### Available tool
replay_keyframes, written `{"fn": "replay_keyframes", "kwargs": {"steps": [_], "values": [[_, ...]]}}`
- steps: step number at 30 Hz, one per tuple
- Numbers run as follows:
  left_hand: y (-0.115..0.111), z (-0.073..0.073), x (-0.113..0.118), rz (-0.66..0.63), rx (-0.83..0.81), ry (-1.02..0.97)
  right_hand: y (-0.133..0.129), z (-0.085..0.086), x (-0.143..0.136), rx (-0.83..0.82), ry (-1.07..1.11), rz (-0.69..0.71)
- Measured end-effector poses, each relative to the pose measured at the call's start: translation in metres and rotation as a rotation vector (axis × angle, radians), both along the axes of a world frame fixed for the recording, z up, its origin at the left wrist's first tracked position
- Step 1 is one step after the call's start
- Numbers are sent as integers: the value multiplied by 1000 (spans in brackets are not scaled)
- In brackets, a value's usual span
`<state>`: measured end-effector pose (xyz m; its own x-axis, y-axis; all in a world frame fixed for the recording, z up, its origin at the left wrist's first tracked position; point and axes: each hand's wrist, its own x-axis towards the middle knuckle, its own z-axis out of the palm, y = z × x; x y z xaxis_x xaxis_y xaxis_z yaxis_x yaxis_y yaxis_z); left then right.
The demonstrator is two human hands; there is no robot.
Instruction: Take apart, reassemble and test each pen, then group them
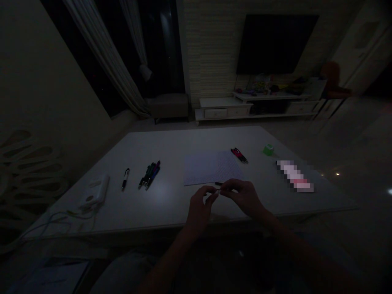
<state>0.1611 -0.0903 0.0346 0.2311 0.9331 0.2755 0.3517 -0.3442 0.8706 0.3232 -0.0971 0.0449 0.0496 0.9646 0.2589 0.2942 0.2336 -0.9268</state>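
Over the table's near edge, my left hand (200,204) and my right hand (241,194) meet fingertip to fingertip. Both are closed in a pinch around a small pale piece (217,192), too dim and small to name. A short dark pen-like thing (219,183) shows just beyond the fingers, partly hidden by my right hand; whether it is held or lying on the table I cannot tell. Behind my hands lies a sheet of paper (202,167) covered in lines of writing. Red and black pens (239,155) rest by its far right corner.
On the white table (171,143), several dark pens (149,174) lie bunched left of the paper, with a single pen (125,179) further left. A white power strip (95,190) with cables sits at the left edge. A green cube-like object (268,150) and a blurred-out phone (294,175) are right.
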Motion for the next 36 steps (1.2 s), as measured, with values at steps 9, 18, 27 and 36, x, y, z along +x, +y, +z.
{"fn": "replay_keyframes", "kwargs": {"steps": [9, 18, 27, 36], "values": [[3, -4, -1, 1, -6, -82, 8, -10, 15, 103, -197, 72], [16, -9, -7, 68, -228, -451, 29, -51, 29, -95, -729, 48], [17, -18, -15, 117, -211, -239, 40, -68, 20, -118, -850, 11], [20, -34, -28, 95, -53, 108, 29, -47, 20, 84, -796, 38]]}}
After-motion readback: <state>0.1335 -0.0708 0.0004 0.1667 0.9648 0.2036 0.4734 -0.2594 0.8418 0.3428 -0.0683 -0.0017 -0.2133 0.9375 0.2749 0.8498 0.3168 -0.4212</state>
